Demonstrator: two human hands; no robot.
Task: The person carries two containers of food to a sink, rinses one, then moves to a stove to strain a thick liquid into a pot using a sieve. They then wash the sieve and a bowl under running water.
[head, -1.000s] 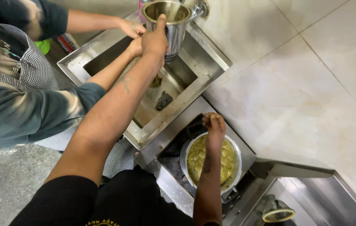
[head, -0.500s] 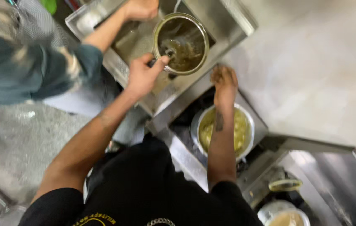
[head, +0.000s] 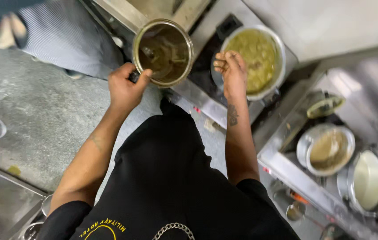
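A steel jar (head: 164,52) is held by the left hand (head: 126,89), whose fingers are closed tightly around a dark handle at the jar's rim. The jar is carried in the air above the front edge of the steel counter (head: 206,100), its mouth facing up and a thin brown liquid visible inside. The right hand (head: 231,71) is rested with loosely curled fingers on the near rim of a steel pot (head: 255,58) of yellow-green sauce; nothing is gripped by it.

A spill is judged likely if the jar is tilted, since it is supported on one side only. A burn is judged possible if the pot is hot, because bare fingers are placed on its rim. Another person's striped clothing (head: 71,38) is seen close by, so a collision is possible.
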